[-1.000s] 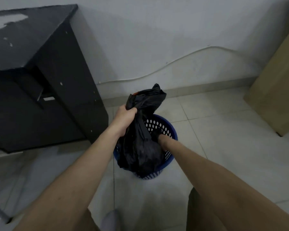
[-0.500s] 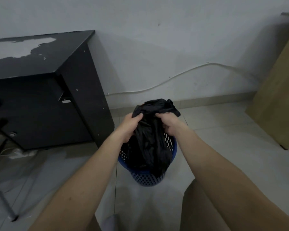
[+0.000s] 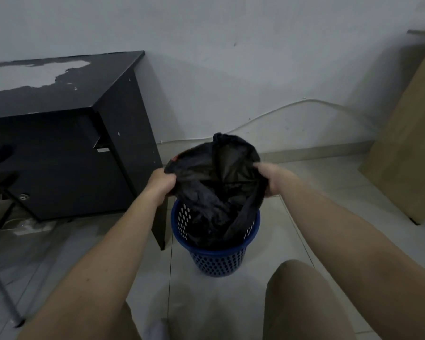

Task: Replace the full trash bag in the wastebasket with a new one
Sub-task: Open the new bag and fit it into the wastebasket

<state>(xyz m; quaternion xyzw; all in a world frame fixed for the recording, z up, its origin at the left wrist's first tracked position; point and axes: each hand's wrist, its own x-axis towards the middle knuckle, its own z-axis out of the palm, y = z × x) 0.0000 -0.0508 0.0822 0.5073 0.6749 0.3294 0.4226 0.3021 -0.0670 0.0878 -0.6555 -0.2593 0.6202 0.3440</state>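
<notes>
Item 1: black trash bag (image 3: pixel 214 182). Mouth pulled wide, held above the basket; lower part hangs down inside it. Crumpled, folds bunched at far rim. Small red mark at upper-left edge; what it is, can't tell.

Item 2: blue wastebasket (image 3: pixel 216 256). Perforated plastic, round, upright on tiled floor (image 3: pixel 329 217), just right of desk leg.

Item 3: left hand (image 3: pixel 161 184). Fingers curled round bag's left edge, gripping the plastic.

Item 4: right hand (image 3: pixel 271 179). Grips bag's right edge, fingers wrapped over rim; fingertips partly hidden by the plastic.

Item 5: black desk (image 3: pixel 66 133). Left of basket, against wall; top surface worn, pale patch where finish is gone.

Item 6: white cable (image 3: pixel 280 111). Runs along wall (image 3: pixel 231 57) behind basket, above skirting.

Item 7: brown panel (image 3: pixel 407 143). Far right, leaning or standing by wall; can't tell which.

Item 8: person's knees, tan fabric, btm of view.
</notes>
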